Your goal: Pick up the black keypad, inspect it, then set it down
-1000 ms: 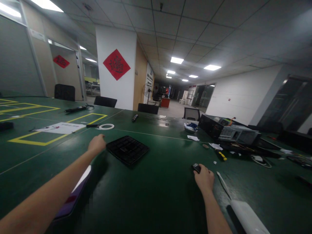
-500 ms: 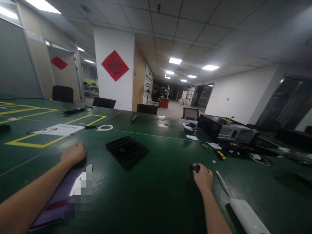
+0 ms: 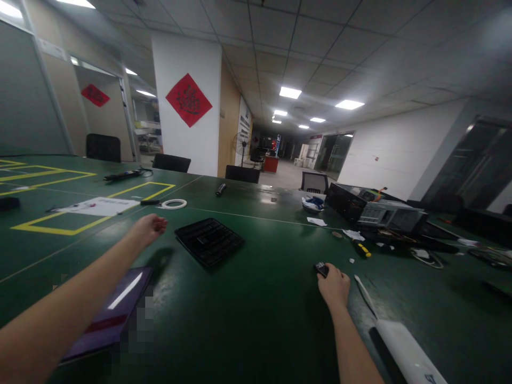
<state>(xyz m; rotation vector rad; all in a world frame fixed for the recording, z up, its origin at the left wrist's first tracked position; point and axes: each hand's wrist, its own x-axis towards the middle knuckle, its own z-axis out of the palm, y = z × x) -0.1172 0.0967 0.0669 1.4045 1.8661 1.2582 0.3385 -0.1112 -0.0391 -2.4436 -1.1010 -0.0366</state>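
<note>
My left hand (image 3: 149, 229) hovers above the green table (image 3: 256, 309) with its fingers loosely curled and nothing in it. It is left of a black grille-like panel (image 3: 208, 241) and beyond a dark flat tablet (image 3: 112, 309) lying under my forearm. My right hand (image 3: 335, 285) rests on the table, closed on a small black object (image 3: 321, 269) that sticks out past the knuckles. A thin white strip (image 3: 365, 290) lies just right of that hand.
An open computer case (image 3: 376, 213) with loose parts and a yellow-handled screwdriver (image 3: 362, 248) sits at the right. A white tape roll (image 3: 173, 204), a paper sheet (image 3: 103, 205) and yellow floor-style markings lie at the left. Black chairs line the far edge. A white flat item (image 3: 408, 354) lies near right.
My left hand rose off the tablet's far end and moved forward and right, toward the black panel. My right hand stayed put on the small black object.
</note>
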